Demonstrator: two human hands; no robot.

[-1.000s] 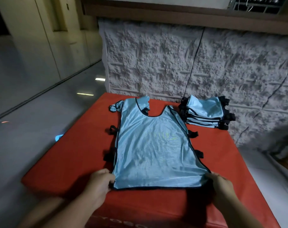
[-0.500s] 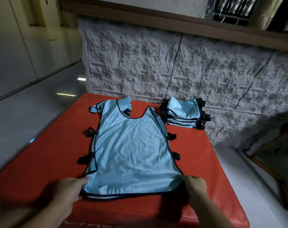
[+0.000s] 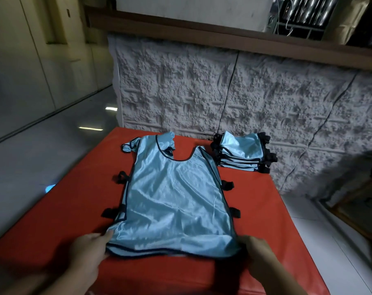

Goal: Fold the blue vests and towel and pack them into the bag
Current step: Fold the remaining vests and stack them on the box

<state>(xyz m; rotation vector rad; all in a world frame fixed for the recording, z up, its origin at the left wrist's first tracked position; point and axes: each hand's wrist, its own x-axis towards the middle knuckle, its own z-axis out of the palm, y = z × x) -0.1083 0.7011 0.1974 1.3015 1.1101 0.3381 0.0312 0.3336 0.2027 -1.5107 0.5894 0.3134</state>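
Observation:
A light blue vest with dark trim and black side straps lies spread flat on the red mat, neck opening toward the wall. My left hand pinches its near left bottom corner, thumb on top of the fabric. My right hand grips the near right bottom corner, and the hem between them is slightly lifted and rippled. A stack of folded blue vests sits at the mat's far right corner against the wall. No towel or bag is in view.
A rough white stone wall stands right behind the mat, with a black cable running down it. Glossy floor lies to the left and white tiles to the right. A wooden frame stands at the right edge.
The bottom hem has been drawn slightly toward me and lifted, so it now ripples. Both hands stay at the bottom corners while the camera view shifts.

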